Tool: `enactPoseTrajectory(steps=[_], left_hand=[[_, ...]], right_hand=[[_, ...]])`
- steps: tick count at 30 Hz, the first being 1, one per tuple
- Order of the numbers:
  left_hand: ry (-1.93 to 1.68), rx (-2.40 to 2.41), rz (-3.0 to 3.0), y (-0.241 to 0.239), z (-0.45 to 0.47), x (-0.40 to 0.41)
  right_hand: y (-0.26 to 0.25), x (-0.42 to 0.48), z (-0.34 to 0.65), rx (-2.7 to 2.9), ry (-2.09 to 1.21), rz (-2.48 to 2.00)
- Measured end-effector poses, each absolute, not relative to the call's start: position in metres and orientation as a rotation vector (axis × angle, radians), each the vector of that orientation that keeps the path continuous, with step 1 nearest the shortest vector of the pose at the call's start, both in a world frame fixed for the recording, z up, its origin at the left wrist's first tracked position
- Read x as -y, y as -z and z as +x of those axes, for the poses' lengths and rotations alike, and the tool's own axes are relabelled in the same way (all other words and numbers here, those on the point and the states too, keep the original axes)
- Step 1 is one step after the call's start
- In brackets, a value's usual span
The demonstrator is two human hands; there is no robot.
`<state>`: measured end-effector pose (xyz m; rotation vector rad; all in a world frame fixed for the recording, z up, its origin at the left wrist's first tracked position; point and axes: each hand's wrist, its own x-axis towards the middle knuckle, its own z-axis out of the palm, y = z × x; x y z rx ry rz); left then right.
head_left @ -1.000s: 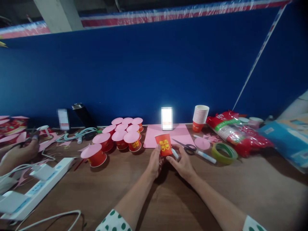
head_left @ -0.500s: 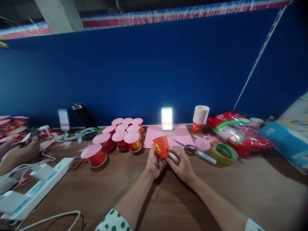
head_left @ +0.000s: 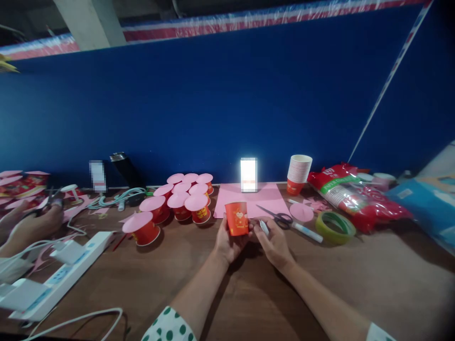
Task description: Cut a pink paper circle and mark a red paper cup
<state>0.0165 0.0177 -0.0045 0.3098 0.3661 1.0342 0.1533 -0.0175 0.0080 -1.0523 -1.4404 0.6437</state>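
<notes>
holding a red paper cup [head_left: 237, 219] just above the table [head_left: 199, 308], the left hand [head_left: 226, 244] is partly curled round it, thumb along the near left side; the cup stands nearly upright in that grasp, with a pale and golden print facing the camera. the right hand [head_left: 275, 244] is mostly closed, its thumb and fingers pinching a small white tube [head_left: 264, 227] just beside the cup's right side; whether those fingertips touch the cup, i cannot tell

behind the cup a pink sheet [head_left: 227, 201] lies flat, with a lit phone [head_left: 249, 175] standing upright at its back, the screen blurred out. dark-handled scissors [head_left: 282, 220] lie just past the right hand, their blades reaching over the sheet, and next to them come a longer white tube [head_left: 307, 232], a pink disc [head_left: 301, 212] and a roll of yellow-green tape [head_left: 334, 227]. a stack of paper cups [head_left: 299, 173] stands behind these, near a shiny red bag [head_left: 341, 189]

to the left, a cluster of red cups [head_left: 145, 235] sits rim down, pink discs on top. farther left are a white power strip [head_left: 80, 259], a dark flask [head_left: 128, 170] leaning back, and a co-worker's hand [head_left: 35, 229] with scissors
</notes>
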Motion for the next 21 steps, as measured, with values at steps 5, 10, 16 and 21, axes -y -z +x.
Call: enactPoseTrajectory(steps=[5, 10, 16, 21], left_hand=[[-1.050, -0.403, 0.294, -0.0005, 0.0148, -0.0137], [-1.094, -0.467, 0.313, -0.0040, 0.0153, -0.0087], [-1.110, -0.414, 0.375, -0.0049, 0.0174, -0.0104], [-1.094, -0.469, 0.375, -0.0060, 0.0193, -0.0106]], right_hand=[[-0.0075, 0.0178, 0.1543, 1.459, -0.622, -1.066], [-0.0052, 0.0180, 0.1549, 1.479, -0.632, -1.074], [-0.0012, 0.0161, 0.1576, 1.525, -0.635, -1.066], [-0.0023, 0.0158, 0.1585, 1.586, -0.611, -1.118]])
